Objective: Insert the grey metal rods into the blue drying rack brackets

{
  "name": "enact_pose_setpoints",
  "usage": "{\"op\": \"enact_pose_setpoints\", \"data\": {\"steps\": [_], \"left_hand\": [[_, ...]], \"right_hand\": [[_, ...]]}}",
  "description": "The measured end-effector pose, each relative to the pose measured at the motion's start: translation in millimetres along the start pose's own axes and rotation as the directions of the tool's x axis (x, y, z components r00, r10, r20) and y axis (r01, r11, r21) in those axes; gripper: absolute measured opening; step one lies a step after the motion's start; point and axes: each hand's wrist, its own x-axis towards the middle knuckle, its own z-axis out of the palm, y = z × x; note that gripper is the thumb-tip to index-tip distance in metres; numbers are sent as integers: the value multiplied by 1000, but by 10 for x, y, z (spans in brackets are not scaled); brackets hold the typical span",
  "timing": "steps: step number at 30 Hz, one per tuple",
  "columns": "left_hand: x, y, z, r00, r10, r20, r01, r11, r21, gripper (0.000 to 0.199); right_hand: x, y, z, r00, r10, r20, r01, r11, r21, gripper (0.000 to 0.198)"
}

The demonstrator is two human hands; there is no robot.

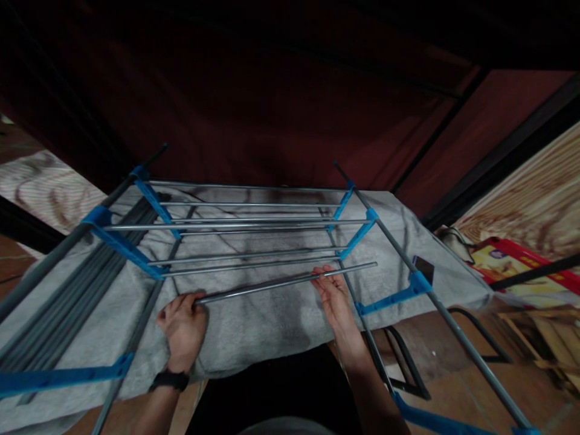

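Metal rod, left end indistinct at the left hand

dark red backdrop, wood-grained panel, brown tiled floor, dim light

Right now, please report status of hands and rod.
Left hand, right hand: both holding metal rod. Rod's right end free. Blue brackets on both sides.

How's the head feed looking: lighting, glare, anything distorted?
Head view: dim, the dark red surface fading near black up top; faint highlights along the loose metal rod; wide-angle stretch toward the edges, where the red box looks soft.
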Motion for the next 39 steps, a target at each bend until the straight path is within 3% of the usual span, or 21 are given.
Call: {"op": "enact_pose_setpoints", "data": {"steps": [8, 18, 26, 39], "left_hand": [[-31, 78, -34, 997, 79, -22, -78, 996, 39, 29], [-40, 132, -91, 984, 177, -22, -177, 984, 3, 28], [-58, 235, -129, 929, 342, 138, -338, 940, -54, 35], [-72, 273, -122, 891, 398, 218, -406, 914, -8, 28]], "right_hand": [[-3, 46, -56, 998, -7, -68, 7, 1000, -1, 24], [47, 162, -227, 984, 51, -170, -44, 998, 44, 28], [90, 322, -427, 981, 104, -163, -99, 994, 40, 29], [120, 449, -601, 977, 103, -185, -104, 995, 6, 23]]}}
